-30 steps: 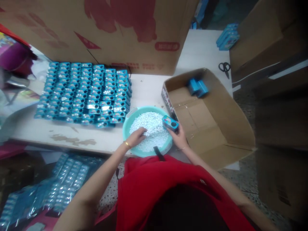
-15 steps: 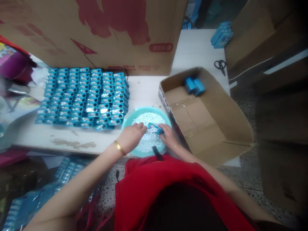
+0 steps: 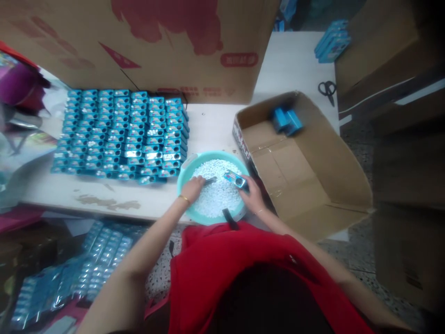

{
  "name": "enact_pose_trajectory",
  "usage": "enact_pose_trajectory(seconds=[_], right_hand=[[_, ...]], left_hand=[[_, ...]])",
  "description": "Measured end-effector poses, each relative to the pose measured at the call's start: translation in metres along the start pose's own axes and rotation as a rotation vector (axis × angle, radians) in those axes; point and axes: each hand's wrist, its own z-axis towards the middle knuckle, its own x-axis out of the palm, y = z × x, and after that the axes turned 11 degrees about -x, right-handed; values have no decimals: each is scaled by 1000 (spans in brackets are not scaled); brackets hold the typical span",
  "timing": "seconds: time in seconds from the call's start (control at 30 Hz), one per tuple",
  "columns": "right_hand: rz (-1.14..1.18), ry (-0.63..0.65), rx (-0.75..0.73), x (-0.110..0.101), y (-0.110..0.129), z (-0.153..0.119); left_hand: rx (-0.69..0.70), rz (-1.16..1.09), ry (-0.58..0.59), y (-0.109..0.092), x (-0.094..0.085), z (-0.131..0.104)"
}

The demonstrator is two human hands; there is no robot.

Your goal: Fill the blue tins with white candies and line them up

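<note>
Dozens of blue boxes (image 3: 121, 134) fill the left part of the worktop (image 3: 208, 123) in close rows, and a tall carton (image 3: 174, 60) blocks the back edge behind them. At the front edge sits a green basin (image 3: 208, 158) of white pellets (image 3: 219, 199), an open carton (image 3: 295, 171) just beside it. Scissors (image 3: 327, 88) lie by the right edge. The right hand (image 3: 253, 197) has its fingers around a small box (image 3: 233, 178) above the basin's right side; the left hand (image 3: 193, 189) pinches a dark piece (image 3: 210, 180) over the pellets — too blurred to name. Two boxes (image 3: 287, 121) in the open carton's far corner are smeared, and the tall carton's top is cut off.
</note>
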Motion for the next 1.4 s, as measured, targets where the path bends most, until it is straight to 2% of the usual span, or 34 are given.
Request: enact_pose_trajectory(seconds=[0.07,0.13,0.2,0.3,0.43,0.53,0.6,0.7,0.77,0.87,0.97,1.07,1.13,1.2,1.3,1.33,1.4], right_hand=[[2,-12,5,1,-1,0],[0,-33,19,1,-2,1],[0,-49,41,0,-1,3],[11,-56,69,-2,0,6],[11,-70,59,-5,-1,9],[-16,-31,7,-4,-2,10],[-37,23,-45,-1,-1,10],[-51,88,-126,7,2,10],[-53,108,-162,12,4,8],[-62,130,-198,18,6,6],[-61,152,-186,20,6,3],[-52,144,-150,18,3,2],[-43,128,-131,15,1,2],[-32,106,-102,10,0,2],[-15,75,-62,2,0,5],[-9,69,-54,0,0,7],[-1,64,-41,-2,0,9]], left_hand=[[48,-77,26,-12,31,10],[90,-142,31,-27,51,13],[129,-218,35,-35,60,11],[171,-312,42,-28,57,3],[202,-442,0,-2,26,-20],[253,-483,-56,9,-12,-42],[292,-431,-78,8,-38,-54],[319,-282,-85,-5,-71,-64],[288,-112,-69,-20,-86,-68],[214,180,-74,-51,-103,-74],[182,359,-104,-80,-116,-84],[182,385,-121,-86,-125,-88],[149,335,-162,-69,-120,-83],[77,249,-181,-41,-102,-70],[-12,25,-67,-2,-49,-43],[-3,-75,-5,4,-28,-34],[41,-173,55,4,13,-19]])
